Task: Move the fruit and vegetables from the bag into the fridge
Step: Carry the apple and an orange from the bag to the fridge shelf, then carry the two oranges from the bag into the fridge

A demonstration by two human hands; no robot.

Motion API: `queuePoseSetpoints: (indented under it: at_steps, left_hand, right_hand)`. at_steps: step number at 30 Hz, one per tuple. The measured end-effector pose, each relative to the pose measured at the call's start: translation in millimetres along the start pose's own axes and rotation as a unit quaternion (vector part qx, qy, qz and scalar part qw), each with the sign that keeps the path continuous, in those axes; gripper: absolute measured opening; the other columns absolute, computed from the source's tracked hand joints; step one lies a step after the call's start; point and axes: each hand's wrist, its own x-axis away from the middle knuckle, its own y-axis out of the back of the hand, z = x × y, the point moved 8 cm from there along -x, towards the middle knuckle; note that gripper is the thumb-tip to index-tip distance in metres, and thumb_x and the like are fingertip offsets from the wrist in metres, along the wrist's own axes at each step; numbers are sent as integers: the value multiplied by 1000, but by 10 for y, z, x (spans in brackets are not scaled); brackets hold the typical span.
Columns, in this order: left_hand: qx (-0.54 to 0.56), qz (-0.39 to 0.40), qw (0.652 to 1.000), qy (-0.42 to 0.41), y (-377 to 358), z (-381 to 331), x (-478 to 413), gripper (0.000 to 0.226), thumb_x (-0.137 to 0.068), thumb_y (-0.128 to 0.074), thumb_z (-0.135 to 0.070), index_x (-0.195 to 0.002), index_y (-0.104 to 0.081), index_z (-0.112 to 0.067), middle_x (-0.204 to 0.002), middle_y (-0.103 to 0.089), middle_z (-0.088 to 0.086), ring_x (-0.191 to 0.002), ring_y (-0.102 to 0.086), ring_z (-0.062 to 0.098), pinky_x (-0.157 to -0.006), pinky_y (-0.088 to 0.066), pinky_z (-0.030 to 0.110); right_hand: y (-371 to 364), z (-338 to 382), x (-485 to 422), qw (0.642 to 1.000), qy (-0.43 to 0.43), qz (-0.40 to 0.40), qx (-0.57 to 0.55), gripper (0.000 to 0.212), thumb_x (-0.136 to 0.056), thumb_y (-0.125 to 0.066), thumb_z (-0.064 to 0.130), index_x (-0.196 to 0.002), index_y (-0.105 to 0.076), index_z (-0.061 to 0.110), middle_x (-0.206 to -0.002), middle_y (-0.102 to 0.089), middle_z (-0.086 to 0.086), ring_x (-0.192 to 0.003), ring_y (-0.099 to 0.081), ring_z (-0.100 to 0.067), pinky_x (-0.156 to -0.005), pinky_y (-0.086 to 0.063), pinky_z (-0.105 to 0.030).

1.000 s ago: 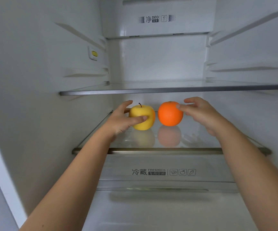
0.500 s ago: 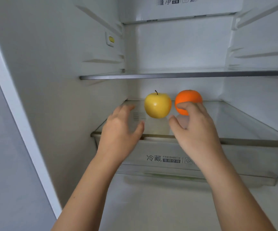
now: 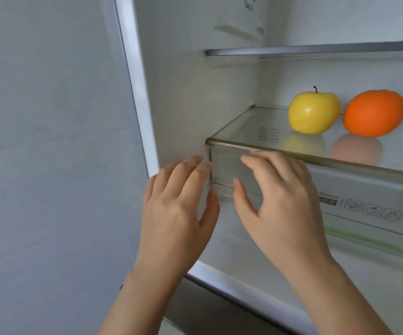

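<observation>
Since a second ago: both hands released fruit, drew back before crisper drawer (image 3: 364, 189). Left hand (image 3: 178, 209), right hand (image 3: 280, 209): fingers spread, empty. Yellow apple (image 3: 312, 112) just beside orange (image 3: 374, 113) on glass shelf (image 3: 244, 126). These two stowed; fetching more likely next.

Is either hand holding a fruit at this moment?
No, the left hand and right hand are open and empty in front of the drawer, while the apple and orange sit on the shelf.
</observation>
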Motion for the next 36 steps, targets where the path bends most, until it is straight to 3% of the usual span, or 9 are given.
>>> queuePoseSetpoints:
  at_steps: [4, 10, 19, 27, 36]
  left_hand:
    - [-33, -5, 999, 39, 268, 230, 300, 29, -84, -53, -18, -108, -64, -5, -116, -62, 8, -104, -55, 27, -85, -42, 37]
    - [-92, -9, 992, 89, 784, 705, 694, 31, -85, -50, -21, -108, -64, -6, -116, -63, 7, -106, -56, 27, -87, -42, 37]
    - [-220, -18, 960, 170, 2262, 1657, 1434, 32, -85, -49, -23, -109, -64, -7, -116, -63, 6, -108, -53, 23, -90, -38, 34]
    - [-386, -36, 876, 286, 3852, 2163, 2482, 32, -83, -50, -25, -108, -64, -10, -117, -63, 5, -111, -50, 21, -93, -33, 33]
    - [-517, -84, 745, 413, 5309, 2337, 3514, 34, -82, -49, -27, -107, -65, -11, -117, -63, 4, -112, -48, 20, -95, -31, 34]
  right_hand:
    - [-95, 365, 185, 998, 31, 7, -47, 31, -85, -50, 22, -103, -65, 3, -101, -65, -12, -91, -60, -32, -83, -46, -49]
    - [-288, 1157, 348, 991, 90, 17, -102, 30, -88, -47, 24, -98, -66, 4, -96, -67, -10, -88, -61, -28, -84, -45, -35]
    - [-781, 2948, 626, 952, 168, 56, -250, 28, -86, -51, 23, -100, -66, 2, -99, -67, -11, -93, -62, -29, -83, -49, -40]
    - [-930, 4839, 1216, 875, 251, 126, -395, 33, -86, -48, 26, -103, -66, 3, -103, -67, -10, -98, -61, -27, -87, -46, -36]
    - [-825, 6643, 1895, 746, 352, 182, -535, 35, -84, -47, 26, -104, -66, 4, -102, -67, -10, -96, -61, -28, -85, -41, -36]
